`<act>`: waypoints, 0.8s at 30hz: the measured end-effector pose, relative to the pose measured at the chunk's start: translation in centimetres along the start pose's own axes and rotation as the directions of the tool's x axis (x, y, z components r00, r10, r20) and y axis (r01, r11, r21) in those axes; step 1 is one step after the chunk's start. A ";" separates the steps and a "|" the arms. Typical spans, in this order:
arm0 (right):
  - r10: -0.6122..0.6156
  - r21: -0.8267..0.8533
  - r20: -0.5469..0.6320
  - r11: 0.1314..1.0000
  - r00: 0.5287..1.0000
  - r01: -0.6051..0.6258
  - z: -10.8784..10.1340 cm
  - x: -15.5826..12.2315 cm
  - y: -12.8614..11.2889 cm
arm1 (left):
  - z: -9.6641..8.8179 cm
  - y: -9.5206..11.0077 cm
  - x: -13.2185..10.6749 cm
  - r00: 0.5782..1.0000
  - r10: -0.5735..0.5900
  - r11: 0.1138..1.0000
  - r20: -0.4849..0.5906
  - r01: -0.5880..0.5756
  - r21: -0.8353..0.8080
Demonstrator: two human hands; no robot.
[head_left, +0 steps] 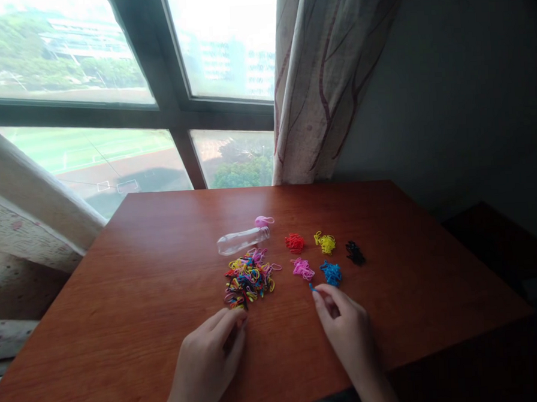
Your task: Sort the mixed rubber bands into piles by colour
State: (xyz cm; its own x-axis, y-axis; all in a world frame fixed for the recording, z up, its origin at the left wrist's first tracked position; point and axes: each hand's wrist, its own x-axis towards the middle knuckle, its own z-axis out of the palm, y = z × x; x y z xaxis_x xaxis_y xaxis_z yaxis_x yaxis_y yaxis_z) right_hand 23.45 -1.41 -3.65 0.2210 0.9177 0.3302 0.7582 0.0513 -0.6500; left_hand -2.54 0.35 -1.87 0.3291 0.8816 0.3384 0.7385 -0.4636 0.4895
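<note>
A mixed heap of small coloured rubber bands (pixel 249 277) lies on the wooden table (pixel 133 280). To its right sit sorted little piles: red (pixel 295 243), yellow (pixel 325 242), black (pixel 354 253), pink (pixel 302 268) and blue (pixel 331 272). My left hand (pixel 211 351) rests with curled fingers, its fingertips touching the near edge of the mixed heap. My right hand (pixel 344 326) pinches a small blue band (pixel 312 287) at its fingertips, just short of the blue pile.
A clear plastic bottle (pixel 242 240) lies on its side behind the heap, its pink cap (pixel 264 221) beside it. Curtains hang at left and at the back right. A large window is behind the table; a dark wall stands to the right.
</note>
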 end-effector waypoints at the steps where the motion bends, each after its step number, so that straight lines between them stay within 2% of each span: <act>1: 0.006 -0.033 -0.038 0.999 0.999 -0.007 -0.7 0.2 1.0 | 0.0 0.0 0.0 1.000 0.007 1.000 -0.005 -0.007 0.008; 4: 0.016 -0.125 -0.113 0.992 0.993 -0.030 -2.2 0.8 3.4 | 0.1 0.0 0.0 1.000 0.021 0.999 -0.017 -0.021 0.025; 6: 0.017 -0.146 -0.120 0.989 0.993 -0.035 -2.7 1.2 4.1 | 0.1 -0.1 0.0 1.000 0.023 0.999 -0.016 -0.022 0.032; 18: 0.046 -0.164 -0.099 0.985 0.994 -0.062 -3.2 0.5 5.7 | 0.1 -0.2 0.1 1.000 0.015 1.000 -0.004 -0.015 0.018; 24: 0.059 -0.208 -0.031 0.976 0.998 -0.064 -3.9 0.4 6.1 | 0.0 -0.1 0.1 1.000 0.014 1.000 -0.009 -0.014 0.021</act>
State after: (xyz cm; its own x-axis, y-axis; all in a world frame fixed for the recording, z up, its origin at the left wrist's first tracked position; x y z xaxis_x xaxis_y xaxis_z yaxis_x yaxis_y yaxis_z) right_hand 30.60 -2.31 -4.83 0.2839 0.9065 0.3126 0.8535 -0.0903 -0.5132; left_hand -2.57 0.47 -1.91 0.3340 0.8743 0.3522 0.7463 -0.4735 0.4677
